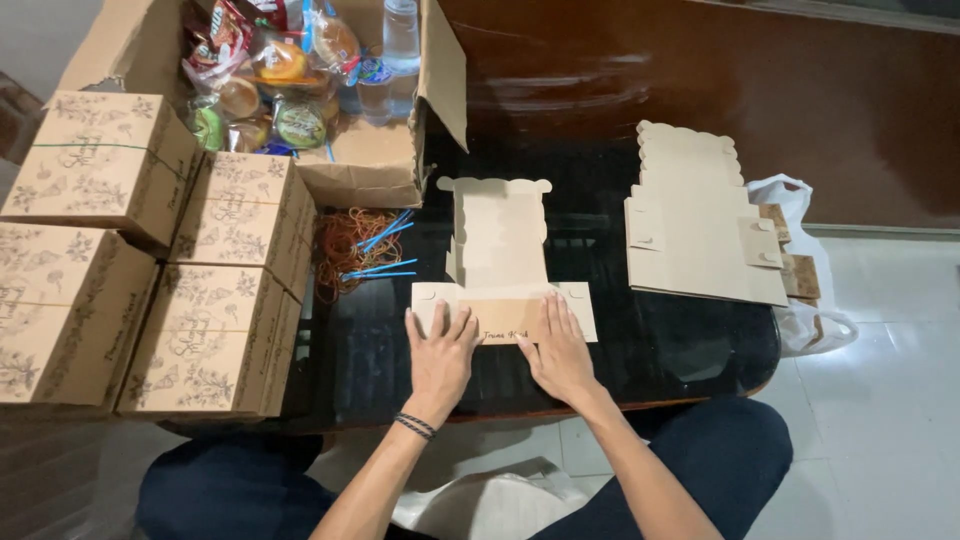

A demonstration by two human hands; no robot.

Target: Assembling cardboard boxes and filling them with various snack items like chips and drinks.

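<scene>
Pressing flat: left hand (440,355) and right hand (558,350), fingers spread open, gripping nothing, palms down on the near flap of the unfolded tan cardboard box blank (500,245) on the dark glossy table (660,340).

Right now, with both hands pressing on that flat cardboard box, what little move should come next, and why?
Probably fold up the front flap. Both the left hand and right hand lie flat on the unfolded box blank, which lies flat on the dark table, while finished boxes stand closed at the left.
</scene>
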